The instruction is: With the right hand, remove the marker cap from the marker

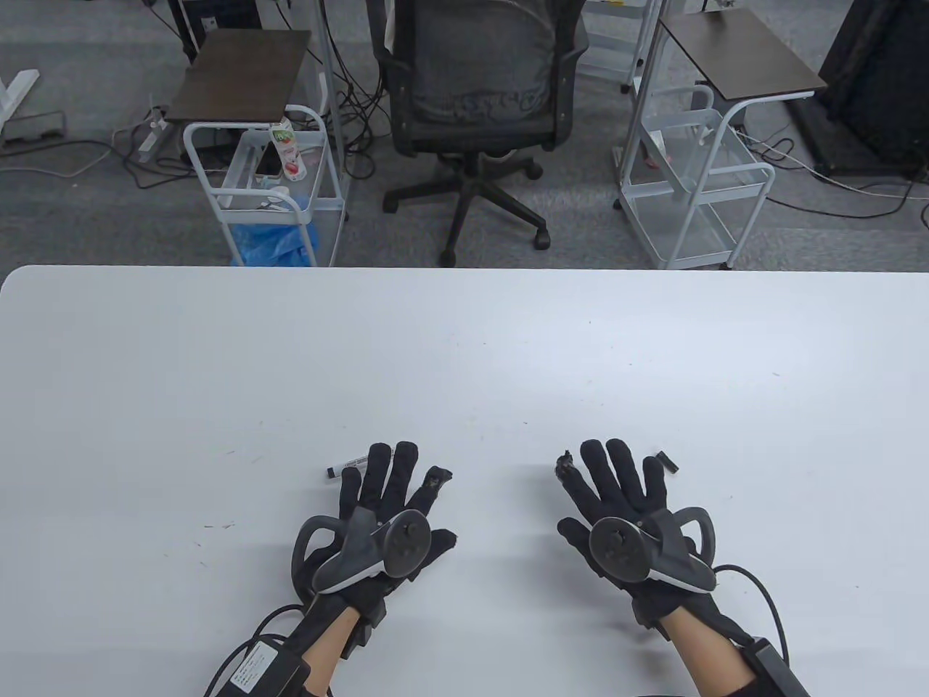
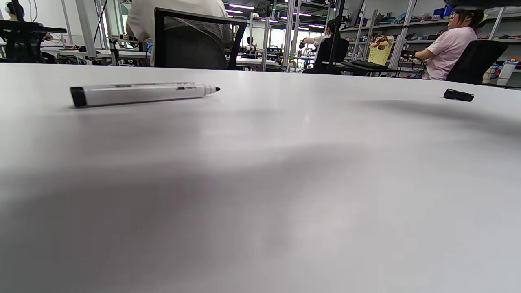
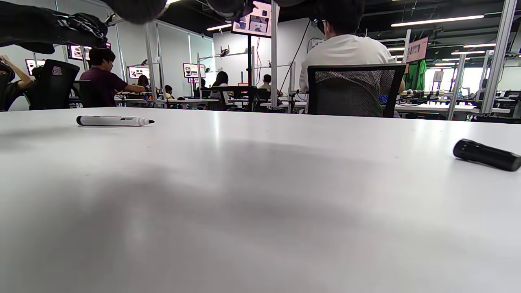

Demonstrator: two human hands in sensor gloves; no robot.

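A white marker (image 1: 347,466) lies flat on the white table (image 1: 464,348), partly hidden behind my left hand (image 1: 395,494). In the left wrist view the marker (image 2: 142,92) shows its bare black tip, uncapped; it also shows in the right wrist view (image 3: 114,121). The black cap (image 1: 668,462) lies apart on the table beside my right hand (image 1: 617,486), seen too in the left wrist view (image 2: 458,95) and the right wrist view (image 3: 486,155). Both hands rest palm down with fingers spread and hold nothing.
Beyond the table's far edge stand a black office chair (image 1: 475,94), two white wire carts (image 1: 265,189) and cables on the floor. The wrist views show other people seated at desks in the background.
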